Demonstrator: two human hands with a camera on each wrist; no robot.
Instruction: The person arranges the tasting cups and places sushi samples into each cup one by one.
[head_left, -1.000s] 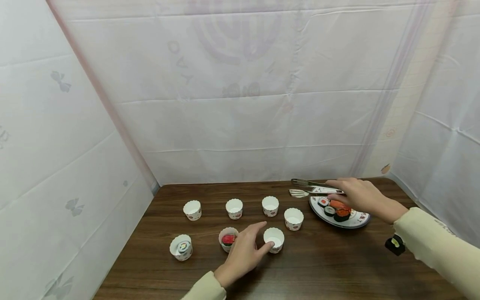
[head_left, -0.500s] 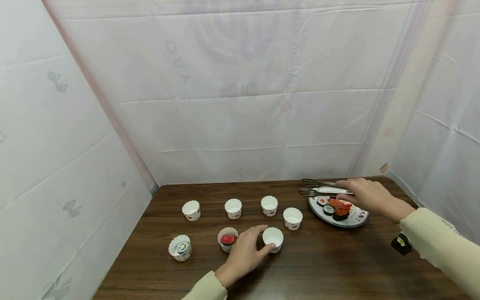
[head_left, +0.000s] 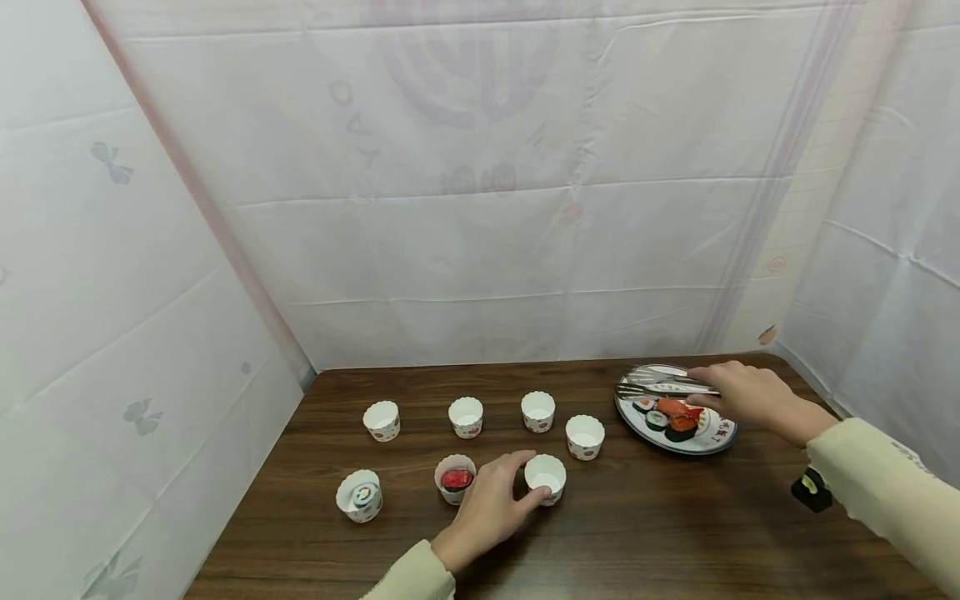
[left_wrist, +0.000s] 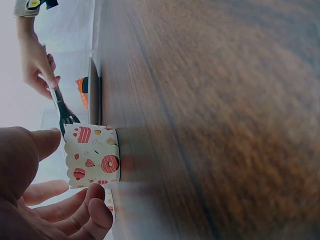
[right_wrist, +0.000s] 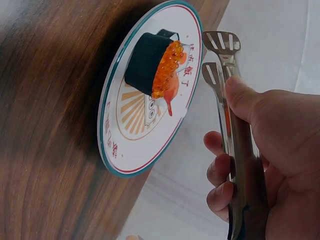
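My right hand (head_left: pixel 750 400) grips metal tongs (right_wrist: pixel 242 150), thumb on one side and fingers curled round the other. Their slotted tips stand apart above a white plate (right_wrist: pixel 137 162), with nothing between them. On it lie several sushi pieces, among them a dark roll topped with orange roe (right_wrist: pixel 160 67), a red shrimp-like piece (head_left: pixel 672 407) and a small roll (head_left: pixel 657 420). My left hand (head_left: pixel 491 504) holds a white paper baking cup (left_wrist: pixel 92 155) between thumb and fingers. That cup stands on the table, and no food shows inside it.
Several other paper cups stand about, including one beside the plate (head_left: pixel 585 437). A cup at front left (head_left: pixel 360 497) holds a sushi roll; another next to my left hand (head_left: pixel 454 479) holds a red-topped piece. White cloth (head_left: pixel 465 250) hangs behind the wooden table (head_left: pixel 637 533).
My right hand has shifted slightly right, bringing the tongs' tips from left of the plate to over its left part. My left hand has drawn its fingers against the cup.
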